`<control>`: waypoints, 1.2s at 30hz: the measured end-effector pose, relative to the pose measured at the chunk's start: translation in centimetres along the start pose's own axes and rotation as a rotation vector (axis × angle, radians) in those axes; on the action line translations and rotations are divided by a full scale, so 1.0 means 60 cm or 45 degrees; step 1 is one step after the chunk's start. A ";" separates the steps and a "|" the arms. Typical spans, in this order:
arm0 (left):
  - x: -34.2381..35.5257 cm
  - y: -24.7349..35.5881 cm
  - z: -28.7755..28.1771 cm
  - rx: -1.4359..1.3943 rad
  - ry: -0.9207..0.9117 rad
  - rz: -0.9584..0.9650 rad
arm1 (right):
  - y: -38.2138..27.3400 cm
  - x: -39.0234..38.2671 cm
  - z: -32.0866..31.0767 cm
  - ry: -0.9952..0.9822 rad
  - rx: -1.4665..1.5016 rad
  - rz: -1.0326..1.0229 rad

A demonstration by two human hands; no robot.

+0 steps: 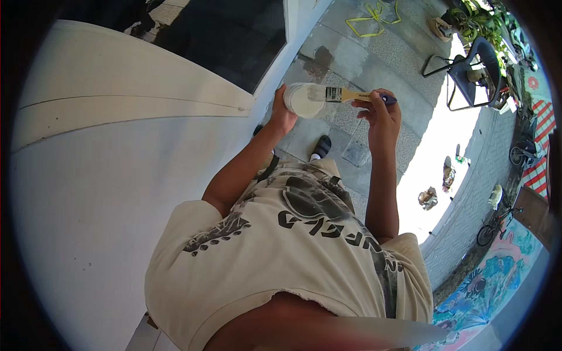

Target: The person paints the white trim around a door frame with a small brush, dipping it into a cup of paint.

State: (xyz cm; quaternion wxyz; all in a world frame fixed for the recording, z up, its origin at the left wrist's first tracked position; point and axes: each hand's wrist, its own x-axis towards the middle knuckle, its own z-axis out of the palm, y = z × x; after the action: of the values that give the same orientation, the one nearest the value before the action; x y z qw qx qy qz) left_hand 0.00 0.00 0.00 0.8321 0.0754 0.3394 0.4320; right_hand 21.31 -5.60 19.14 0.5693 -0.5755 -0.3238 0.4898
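My left hand (283, 113) is wrapped round the side of a tub of white paint (305, 108), held up in front of my body. In my right hand (380, 111) is a flat paintbrush (351, 95) with a wooden handle, a metal ferrule and a dark handle end. The brush lies level, its bristles over the tub's rim at the paint. Whether the bristle tips dip into the paint, I cannot tell. Fingers of the right hand close round the handle near its dark end.
Along my left runs a white wall (105, 175) with a ledge and a dark window (222, 41). Grey paving (404, 76) lies ahead. A yellow strap (374, 20), a black chair (477, 73) and plants (477, 20) stand or lie farther off. Crumpled brown items (428, 199) rest in sunlight.
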 end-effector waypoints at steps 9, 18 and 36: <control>0.005 0.001 -0.167 -0.032 0.288 -0.150 | 0.348 0.215 -0.030 0.186 0.470 0.375; 0.044 -0.034 -0.312 -0.276 0.058 -0.244 | 0.754 0.456 0.064 0.046 -0.022 -0.017; 0.063 -0.069 -0.355 -0.487 -0.042 -0.203 | 0.808 0.517 0.113 -0.350 -0.713 -0.370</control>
State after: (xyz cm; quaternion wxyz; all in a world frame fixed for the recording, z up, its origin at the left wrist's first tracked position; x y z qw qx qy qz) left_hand -9.15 -3.21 -19.77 0.8682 -0.1039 0.2425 0.4202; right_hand 15.67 18.67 -33.19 0.4042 -0.5859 -0.5979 0.3687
